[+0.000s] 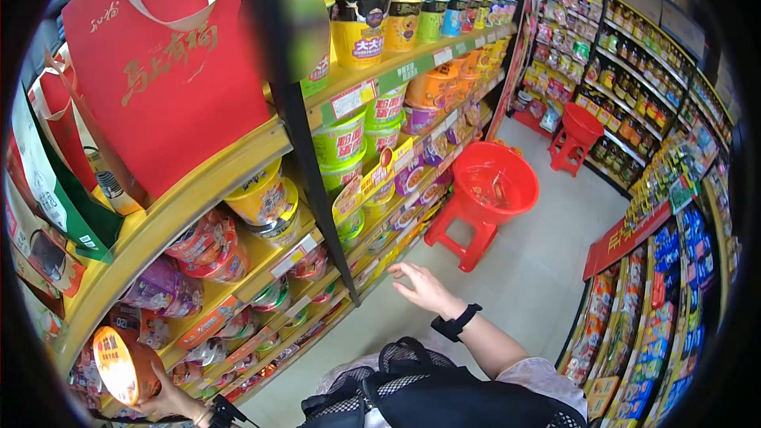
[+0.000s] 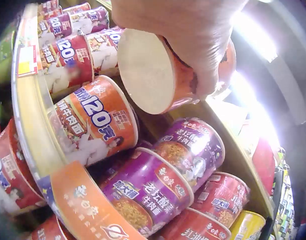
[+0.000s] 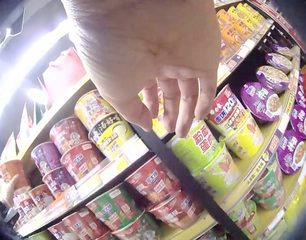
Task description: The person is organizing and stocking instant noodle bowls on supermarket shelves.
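Shelves: we see curved yellow shelves (image 1: 170,204) stacked with instant noodle cups, a large red gift bag (image 1: 170,71) standing on top at the left.
Floor: pale grey floor (image 1: 539,246) runs down the aisle, with a red tub (image 1: 495,182) on a stand near the shelves and a similar one farther back.
Opposite side: we have more racks (image 1: 642,301) of packets.
Left hand: our left hand (image 1: 170,398) has its fingers wrapped around the side of an orange cup (image 1: 124,368).
Orange cup: it is tilted in our grip, above the shelved cups, near purple cups (image 2: 149,192).
Right hand: our right hand (image 1: 424,289) is relaxed, holding nothing, fingers slightly bent and a little apart, in front of the shelves.
Right wrist: we wear a black band (image 1: 457,322).
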Available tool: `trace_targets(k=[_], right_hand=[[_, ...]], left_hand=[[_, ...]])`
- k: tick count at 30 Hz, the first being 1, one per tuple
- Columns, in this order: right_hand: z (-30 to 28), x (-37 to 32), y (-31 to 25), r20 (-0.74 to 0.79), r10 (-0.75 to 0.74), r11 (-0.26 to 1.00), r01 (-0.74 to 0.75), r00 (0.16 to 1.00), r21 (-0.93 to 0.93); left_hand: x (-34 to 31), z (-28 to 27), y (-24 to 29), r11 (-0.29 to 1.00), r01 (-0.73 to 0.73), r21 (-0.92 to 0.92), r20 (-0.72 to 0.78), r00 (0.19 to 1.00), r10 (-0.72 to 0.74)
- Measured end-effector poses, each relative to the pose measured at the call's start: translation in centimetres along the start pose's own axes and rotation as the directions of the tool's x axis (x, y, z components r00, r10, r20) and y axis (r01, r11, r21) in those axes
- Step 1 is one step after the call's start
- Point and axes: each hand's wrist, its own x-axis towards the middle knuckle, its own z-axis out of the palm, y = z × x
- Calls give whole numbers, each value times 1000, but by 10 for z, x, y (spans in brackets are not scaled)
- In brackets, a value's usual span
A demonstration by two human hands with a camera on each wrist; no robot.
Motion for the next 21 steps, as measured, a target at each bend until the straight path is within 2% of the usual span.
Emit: trace_targets(k=[1, 2, 3, 5, 6, 8, 9, 12, 13, 14, 16, 17, 18, 19, 20, 21], right_hand=[[-10, 10, 7, -49, 7, 1000, -6, 999, 18], [-20, 20, 14, -98, 16, 999, -12, 995, 36], [-24, 29, 22, -93, 3, 999, 1, 996, 41], [-34, 42, 45, -198, 24, 990, 5, 980, 143], [-53, 53, 59, -185, 16, 987, 13, 983, 157], [-83, 74, 77, -218, 61, 941, 16, 974, 338], [-94, 82, 81, -265, 67, 914, 47, 962, 402], [-139, 118, 116, -368, 81, 817, 150, 926, 557], [-159, 129, 120, -428, 76, 827, 183, 900, 532], [-179, 142, 122, -486, 70, 836, 215, 871, 505], [-201, 170, 115, -542, 50, 852, 247, 839, 461], [-216, 183, 110, -552, 31, 909, 206, 833, 362], [-231, 197, 112, -560, 8, 952, 164, 829, 256], [-237, 214, 117, -546, 2, 949, 171, 838, 265], [-236, 231, 121, -569, -63, 960, 205, 820, 190], [-233, 244, 123, -588, -128, 964, 239, 798, 114]], left_hand=[[-6, 2, -12, 991, -63, -118, -46, 997, 58], [-13, 2, -10, 992, -65, -112, -59, 997, 59], [-25, -7, -7, 990, -23, -139, -44, 999, 17], [-32, -27, -33, 981, 57, -187, 3, 998, -57], [27, -6, -137, 975, 91, -202, 20, 996, -89], [-10, -18, -73, 957, 173, -234, 62, 985, -163], [-93, -47, 58, 945, 213, -249, 83, 977, -198], [-129, -58, 96, 890, 344, -298, 138, 939, -316], [-83, -45, 24, 867, 385, -315, 166, 922, -350], [-160, -59, 138, 842, 426, -330, 194, 904, -382], [-167, -60, 141, 782, 508, -361, 259, 860, -439], [-184, -56, 183, 718, 524, -458, 283, 852, -441], [-197, -60, 204, 674, 616, -409, 437, 780, -448], [-209, -54, 210, 673, 561, -482, 494, 808, -320], [-218, -45, 216, 660, 508, -554, 537, 823, -184], [-228, -40, 221, 678, 527, -512, 573, 798, -187]])
